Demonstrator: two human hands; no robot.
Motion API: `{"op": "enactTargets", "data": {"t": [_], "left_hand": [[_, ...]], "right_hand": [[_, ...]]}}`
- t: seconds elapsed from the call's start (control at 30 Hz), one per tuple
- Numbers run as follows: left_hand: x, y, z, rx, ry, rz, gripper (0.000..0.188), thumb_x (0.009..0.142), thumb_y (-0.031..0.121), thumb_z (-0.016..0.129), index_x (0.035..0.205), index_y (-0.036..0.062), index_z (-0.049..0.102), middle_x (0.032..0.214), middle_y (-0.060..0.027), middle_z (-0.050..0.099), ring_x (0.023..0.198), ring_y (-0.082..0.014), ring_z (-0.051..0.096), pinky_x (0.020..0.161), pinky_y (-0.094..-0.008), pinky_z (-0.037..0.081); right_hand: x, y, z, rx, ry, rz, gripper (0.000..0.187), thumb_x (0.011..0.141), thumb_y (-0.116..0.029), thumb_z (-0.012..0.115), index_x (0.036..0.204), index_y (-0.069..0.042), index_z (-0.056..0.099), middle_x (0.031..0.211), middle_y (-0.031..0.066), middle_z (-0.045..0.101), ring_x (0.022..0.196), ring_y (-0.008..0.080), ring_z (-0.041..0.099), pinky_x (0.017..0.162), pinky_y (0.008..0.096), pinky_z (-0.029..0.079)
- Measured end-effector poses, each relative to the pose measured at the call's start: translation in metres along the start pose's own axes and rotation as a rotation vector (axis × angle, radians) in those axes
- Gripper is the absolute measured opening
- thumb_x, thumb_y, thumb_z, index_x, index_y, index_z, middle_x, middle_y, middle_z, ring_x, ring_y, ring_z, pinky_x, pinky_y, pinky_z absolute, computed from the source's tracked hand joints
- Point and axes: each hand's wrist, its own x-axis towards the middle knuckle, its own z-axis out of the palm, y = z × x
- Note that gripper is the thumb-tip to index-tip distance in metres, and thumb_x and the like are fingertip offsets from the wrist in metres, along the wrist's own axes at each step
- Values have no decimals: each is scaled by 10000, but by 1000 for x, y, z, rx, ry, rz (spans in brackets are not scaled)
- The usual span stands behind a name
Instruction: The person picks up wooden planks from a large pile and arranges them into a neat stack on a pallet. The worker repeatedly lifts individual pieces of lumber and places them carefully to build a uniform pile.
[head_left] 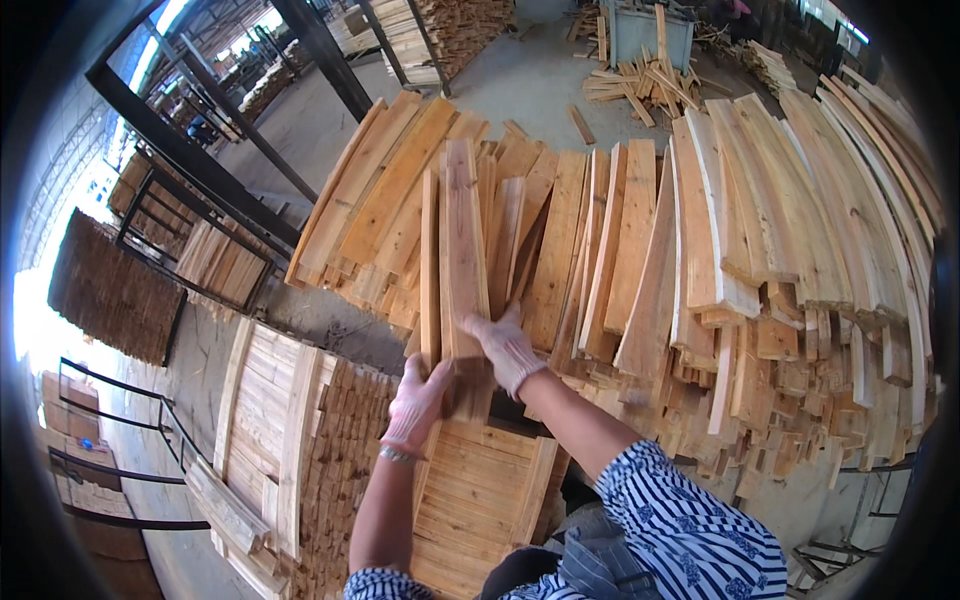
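Observation:
In the middle, a reddish-brown wooden board (463,230) stands out lengthwise from me, its near end blurred by motion. A narrower wooden plank (430,265) lies along its left side. My left hand (412,405), in a pale knit glove, closes on the near end of these boards from the left, thumb toward the reddish one. From the right, my right hand (507,352), gloved too, is closed on the reddish board's edge; its thumb lies over the top and its other fingers are partly hidden.
Loose boards (625,235) lie in a wide pile ahead and right. Below my hands is a flat panel of slats (480,485); a tall stack of panels (270,430) stands at left. Metal posts (190,150) rise at far left. Offcuts surround a grey bin (650,40).

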Motion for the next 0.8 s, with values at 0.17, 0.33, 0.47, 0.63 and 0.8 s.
{"op": "enactTargets", "data": {"t": [0.17,0.33,0.47,0.63,0.8], "left_hand": [[-51,-89,-37,-738,-516,-122,616,988,479,575,1426,61,460,1284,-89,606,1062,-200,634,911,-399,523],[-60,-108,32,-1121,-413,-184,567,905,372,724,1313,7,578,1178,-89,680,1083,-224,643,963,-384,519],[-67,-123,53,-780,-487,-119,646,851,343,796,1355,24,547,1197,-104,662,1126,-179,609,971,-359,512],[-97,-126,43,-509,-309,-24,872,820,354,844,1480,20,383,1309,-112,597,1195,-188,548,1050,-333,435],[-191,-181,-9,-630,-268,289,954,823,256,843,1546,64,251,1383,-81,504,1284,-177,458,1030,-331,455]], "right_hand": [[-135,31,-47,221,-554,155,1097,897,-301,740,1492,68,-105,1298,270,581,1158,301,634,965,379,553],[-191,108,-69,-143,-784,351,550,951,-351,680,1342,25,587,1315,128,643,1252,201,575,1084,327,441],[-116,122,-67,21,-605,435,538,990,-442,579,1316,-15,604,1182,81,676,1094,189,622,1007,333,470],[-121,195,-76,-80,-592,98,625,911,-434,715,1352,-22,553,1197,96,664,1090,215,624,951,331,506],[-211,129,-29,-260,-873,-76,810,788,-187,855,1462,-54,426,1313,93,595,1241,221,550,1031,349,482]]}}
